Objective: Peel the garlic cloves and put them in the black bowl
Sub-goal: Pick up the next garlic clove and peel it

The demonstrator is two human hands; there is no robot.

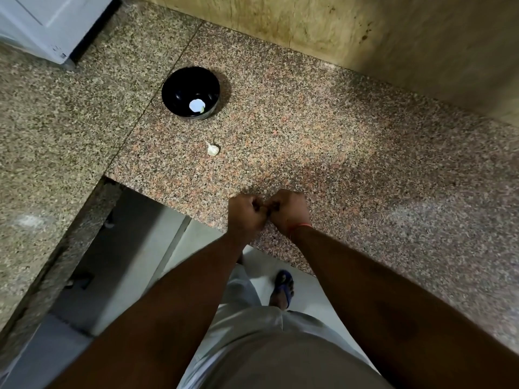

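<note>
The black bowl (pixel 191 91) stands on the granite counter (pixel 309 141), with a bright white spot and a small pale piece on its bottom. A garlic bulb (pixel 213 149) with its papery skin lies on the counter in front of the bowl. My left hand (pixel 245 213) and my right hand (pixel 288 210) are curled knuckle to knuckle above the counter's front edge, fingertips meeting. Whatever they pinch between them is hidden by the fingers.
A stained tiled wall (pixel 365 32) runs along the back. A white appliance (pixel 47 26) stands at the far left. The counter bends into an L on the left. Below its edge are the floor and a foot in a blue sandal (pixel 283 287).
</note>
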